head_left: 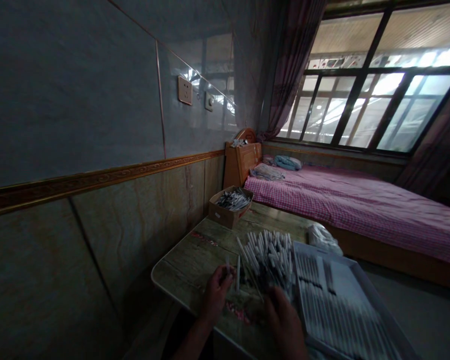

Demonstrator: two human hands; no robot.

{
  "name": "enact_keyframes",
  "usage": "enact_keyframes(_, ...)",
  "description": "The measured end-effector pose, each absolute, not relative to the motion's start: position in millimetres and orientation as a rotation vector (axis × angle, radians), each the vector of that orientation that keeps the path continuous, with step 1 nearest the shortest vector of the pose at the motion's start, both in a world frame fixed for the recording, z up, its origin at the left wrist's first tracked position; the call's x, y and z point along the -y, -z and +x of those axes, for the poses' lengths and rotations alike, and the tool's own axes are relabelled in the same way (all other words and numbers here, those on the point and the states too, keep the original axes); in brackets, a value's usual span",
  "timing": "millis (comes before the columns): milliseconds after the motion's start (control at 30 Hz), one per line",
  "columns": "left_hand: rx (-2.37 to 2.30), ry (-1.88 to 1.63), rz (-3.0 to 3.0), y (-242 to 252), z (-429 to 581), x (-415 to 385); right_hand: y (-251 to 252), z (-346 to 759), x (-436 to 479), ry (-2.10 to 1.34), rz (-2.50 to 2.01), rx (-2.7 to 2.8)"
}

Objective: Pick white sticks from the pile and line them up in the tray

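My left hand (216, 294) rests on the small table (189, 260), fingers curled round a thin white tube, beside another white tube (238, 273) lying upright in view. My right hand (284, 320) reaches into the edge of a loose pile of white tubes (268, 252); its fingers are hidden in the dim light. Just right of the pile lies a flat white tray (354, 292) with tubes laid in rows.
A cardboard box (228, 205) of dark and white pieces stands at the table's far end. A white cloth bundle (322, 239) lies beside the tray. A bed (360, 205) with pink checked cover runs under the window. The tiled wall is close on the left.
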State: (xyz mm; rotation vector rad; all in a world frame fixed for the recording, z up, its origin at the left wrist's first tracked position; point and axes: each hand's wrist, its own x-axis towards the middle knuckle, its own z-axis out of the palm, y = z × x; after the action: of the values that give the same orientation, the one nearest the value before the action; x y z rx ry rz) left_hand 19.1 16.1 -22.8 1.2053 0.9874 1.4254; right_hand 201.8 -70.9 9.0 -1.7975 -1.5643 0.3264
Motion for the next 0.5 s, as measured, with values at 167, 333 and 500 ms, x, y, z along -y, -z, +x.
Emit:
enact_keyframes(167, -1.100, -1.380, 1.384, 26, 17, -16, -34, 208, 77, -0.254, -1.592, 1.499)
enact_keyframes(333, -1.073, -1.356, 1.472, 27, 15, -17, -63, 210, 80, -0.245, -1.581, 1.566)
enact_keyframes(500, -1.054, -1.349, 1.510, 30, 16, -19, -63, 213, 81, -0.245, -1.586, 1.587)
